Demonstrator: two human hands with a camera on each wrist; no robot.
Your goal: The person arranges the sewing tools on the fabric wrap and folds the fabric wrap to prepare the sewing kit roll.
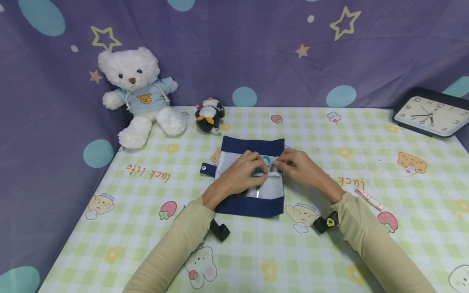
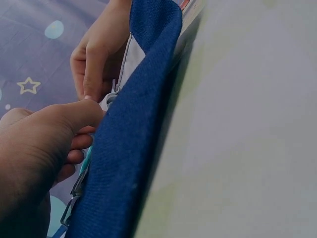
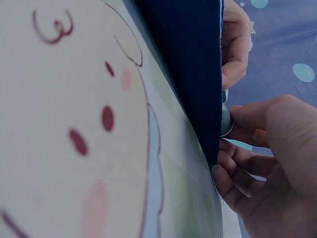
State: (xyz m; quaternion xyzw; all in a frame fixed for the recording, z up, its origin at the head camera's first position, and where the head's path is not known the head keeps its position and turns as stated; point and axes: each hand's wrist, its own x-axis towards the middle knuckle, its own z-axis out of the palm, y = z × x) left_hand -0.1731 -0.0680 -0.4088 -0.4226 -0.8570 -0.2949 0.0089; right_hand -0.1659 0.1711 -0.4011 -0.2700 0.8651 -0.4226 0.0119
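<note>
An unfolded navy-and-grey fabric case (image 1: 249, 207) lies on the table, a white elastic band (image 1: 274, 174) running across its grey lining. Turquoise-handled scissors (image 1: 266, 160) sit under the band, with a blade showing below it. My left hand (image 1: 243, 173) bends over the case and pinches the band between thumb and forefinger. At the case's right side, my right hand (image 1: 302, 167) pinches a small grey rounded piece (image 3: 227, 121) close to the band; its kind cannot be made out. Metal pieces (image 2: 74, 196) show along the case beneath my left hand.
A snap strap (image 1: 208, 169) sticks out at the case's left. Behind stand a white teddy bear (image 1: 143, 97) and a penguin toy (image 1: 209, 116). A clock (image 1: 432, 114) is at the back right, and a pink-and-white slim item (image 1: 369, 199) lies by my right forearm.
</note>
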